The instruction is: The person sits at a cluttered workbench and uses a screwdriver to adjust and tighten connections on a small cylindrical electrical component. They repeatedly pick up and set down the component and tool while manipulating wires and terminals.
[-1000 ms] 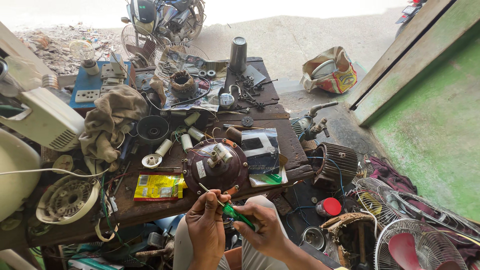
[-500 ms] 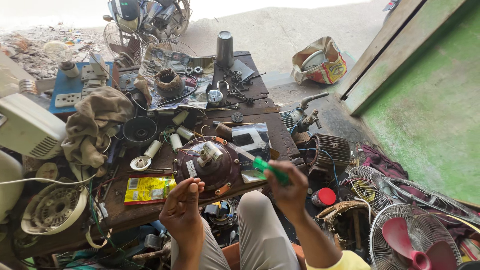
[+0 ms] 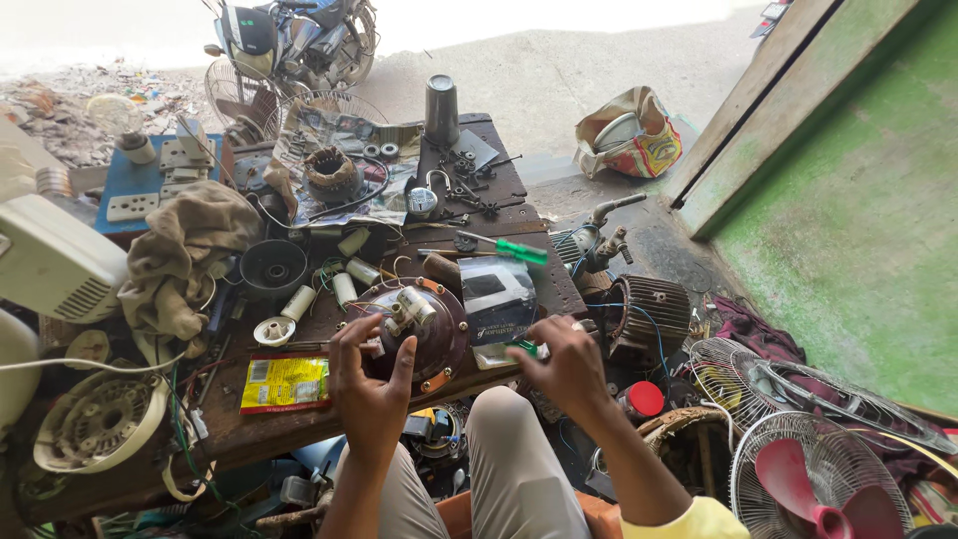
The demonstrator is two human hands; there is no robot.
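At frame centre, the left hand point(image 3: 371, 384) cups the round dark motor housing point(image 3: 414, 329) on the table point(image 3: 299, 424); the right hand point(image 3: 565, 367), just right, pinches a green-handled tool point(image 3: 526, 348).

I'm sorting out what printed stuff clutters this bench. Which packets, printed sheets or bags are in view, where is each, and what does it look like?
Yellow packet: flat, rectangular, red edge, on the table's front edge, left of the left hand.
Glossy printed sheet: dark with a pale picture, beside the round motor housing, by the right hand.
Printed bag: slumped on the ground beyond the table, red, yellow and cream.
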